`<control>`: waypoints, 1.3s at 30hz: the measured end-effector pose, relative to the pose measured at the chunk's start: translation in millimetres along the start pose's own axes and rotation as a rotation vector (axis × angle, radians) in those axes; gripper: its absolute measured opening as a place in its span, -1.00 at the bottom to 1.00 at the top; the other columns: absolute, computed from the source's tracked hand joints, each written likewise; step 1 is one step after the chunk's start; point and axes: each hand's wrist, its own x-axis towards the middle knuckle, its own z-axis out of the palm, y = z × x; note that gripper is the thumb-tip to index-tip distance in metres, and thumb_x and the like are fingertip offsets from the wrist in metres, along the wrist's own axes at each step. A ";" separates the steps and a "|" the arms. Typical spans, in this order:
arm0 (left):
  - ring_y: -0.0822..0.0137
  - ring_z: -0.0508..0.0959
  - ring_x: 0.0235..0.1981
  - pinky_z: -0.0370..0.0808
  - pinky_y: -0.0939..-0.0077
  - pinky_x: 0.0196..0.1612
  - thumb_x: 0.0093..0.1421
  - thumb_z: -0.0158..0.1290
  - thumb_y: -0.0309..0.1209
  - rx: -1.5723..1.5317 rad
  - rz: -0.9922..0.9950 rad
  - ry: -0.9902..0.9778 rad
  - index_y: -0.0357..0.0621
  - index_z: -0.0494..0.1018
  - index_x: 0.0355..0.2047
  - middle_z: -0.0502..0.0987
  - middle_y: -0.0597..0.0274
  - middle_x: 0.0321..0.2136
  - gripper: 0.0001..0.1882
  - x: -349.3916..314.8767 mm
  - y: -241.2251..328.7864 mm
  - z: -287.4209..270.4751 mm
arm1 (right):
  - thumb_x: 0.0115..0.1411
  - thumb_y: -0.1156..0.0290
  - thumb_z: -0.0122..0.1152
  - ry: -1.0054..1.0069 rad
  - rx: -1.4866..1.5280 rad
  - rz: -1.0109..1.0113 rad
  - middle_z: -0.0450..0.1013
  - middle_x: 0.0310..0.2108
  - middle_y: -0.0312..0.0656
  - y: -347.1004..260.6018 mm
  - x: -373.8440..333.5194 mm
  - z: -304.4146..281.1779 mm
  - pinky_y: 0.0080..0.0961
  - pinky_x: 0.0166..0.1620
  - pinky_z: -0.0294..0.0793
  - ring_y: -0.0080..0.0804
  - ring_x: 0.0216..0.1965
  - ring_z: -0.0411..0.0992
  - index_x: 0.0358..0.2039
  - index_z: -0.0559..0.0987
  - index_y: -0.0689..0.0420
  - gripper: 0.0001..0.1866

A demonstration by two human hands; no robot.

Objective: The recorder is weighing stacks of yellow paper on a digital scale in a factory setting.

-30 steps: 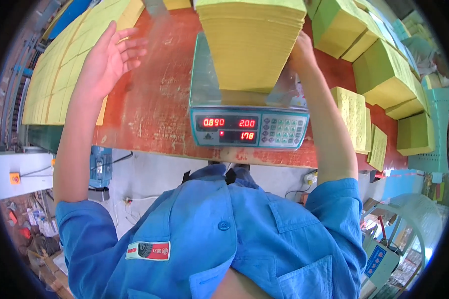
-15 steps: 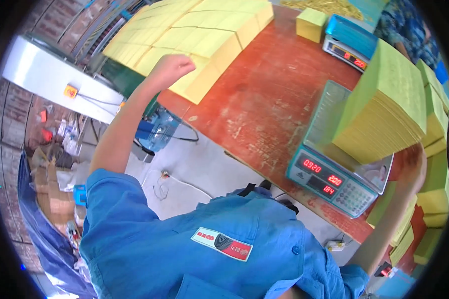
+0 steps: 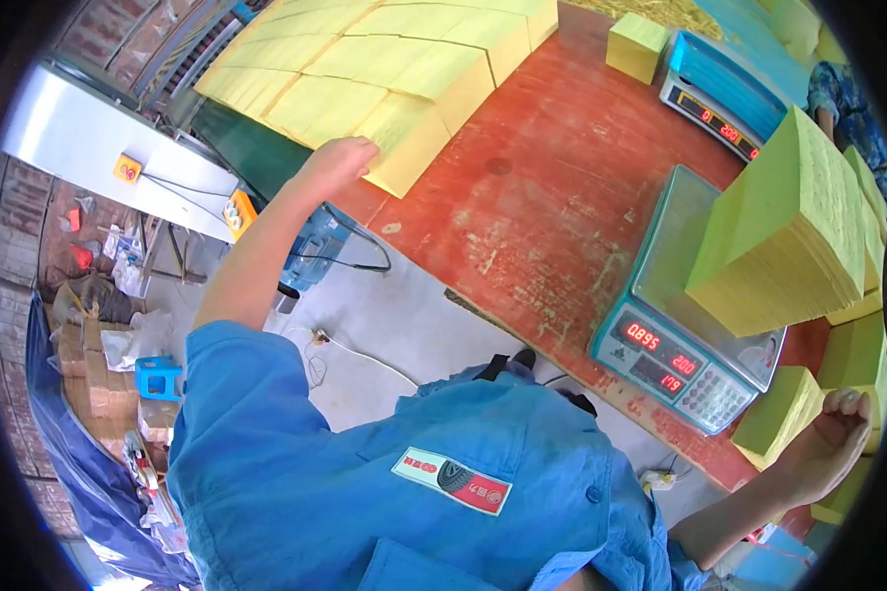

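Head view: tall yellow-green paper stack (image 3: 788,236) already on weighing scale (image 3: 675,335). Left hand (image 3: 337,163) curled shut on yellow stack (image 3: 404,148); right hand (image 3: 828,443) curled loosely beside small stack (image 3: 774,419), grip unclear.

A paper-goods workshop: a worn red worktop (image 3: 542,197) carries two digital weighing scales (image 3: 690,335) (image 3: 724,94) and many stacks of yellow-green paper sheets (image 3: 788,236), with brick walls, cables and cartons along its left edge.

Blue short-sleeved work shirt (image 3: 384,473), buttoned, chest patch (image 3: 451,480)
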 end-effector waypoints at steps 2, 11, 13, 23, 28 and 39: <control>0.00 0.53 -0.23 0.49 0.18 -0.20 -0.03 0.18 -0.53 0.003 0.014 -0.036 -0.23 0.41 -0.36 0.48 0.05 -0.35 -0.79 3.2 -4.8 -1.0 | 0.42 0.29 -0.23 -0.035 0.012 0.001 0.27 -0.31 -0.16 -2.6 -9.0 4.5 -0.48 -0.12 0.28 -0.39 -0.26 0.24 -0.04 0.44 0.39 -0.59; -0.05 0.52 -0.32 0.46 0.16 -0.28 0.03 0.10 -0.55 -0.043 0.029 -0.073 -0.24 0.39 -0.43 0.45 0.02 -0.43 -0.90 3.6 -12.4 -3.0 | 0.41 0.27 -0.19 -0.053 -0.054 0.024 0.28 -0.39 -0.15 3.5 -36.8 47.0 -0.57 -0.31 0.19 -0.44 -0.37 0.20 -0.15 0.44 0.32 -0.65; -0.05 0.52 -0.32 0.46 0.17 -0.28 0.05 0.06 -0.56 -0.058 0.047 -0.060 -0.24 0.39 -0.43 0.45 0.02 -0.45 -0.93 5.0 -14.5 -0.8 | 0.41 0.27 -0.18 -0.107 -0.062 0.014 0.28 -0.41 -0.15 3.0 -46.0 66.2 -0.57 -0.35 0.17 -0.44 -0.40 0.20 -0.17 0.44 0.31 -0.66; -0.03 0.53 -0.30 0.49 0.19 -0.28 0.10 -0.03 -0.53 -0.028 -0.024 0.105 -0.28 0.40 -0.43 0.49 0.00 -0.37 -0.94 -12.3 1.2 0.0 | 0.34 0.39 -0.12 -0.364 -0.008 0.309 0.46 -0.42 -0.09 53.4 -95.0 149.3 -0.48 -0.30 0.47 -0.39 -0.42 0.45 -0.23 0.48 0.31 -0.75; -0.02 0.53 -0.23 0.50 0.21 -0.17 0.05 0.02 -0.50 -0.114 -0.065 0.246 -0.28 0.43 -0.40 0.55 0.01 -0.21 -0.89 -24.2 66.9 -22.5 | 0.37 0.23 -0.06 -0.641 0.073 0.836 0.48 -0.17 -0.09 129.1 -127.8 214.8 -0.41 -0.10 0.49 -0.33 -0.16 0.48 0.04 0.46 0.28 -0.60; 0.07 0.49 -0.03 0.32 0.05 0.10 -0.02 0.20 -0.38 -0.120 -0.305 0.535 -0.23 0.47 -0.23 0.51 0.01 -0.16 -0.67 -37.4 184.5 5.5 | 0.21 0.51 0.00 -0.804 0.360 1.040 0.52 -0.23 -0.05 238.6 -171.7 366.0 -0.37 -0.25 0.59 -0.28 -0.25 0.54 -0.05 0.45 0.27 -0.72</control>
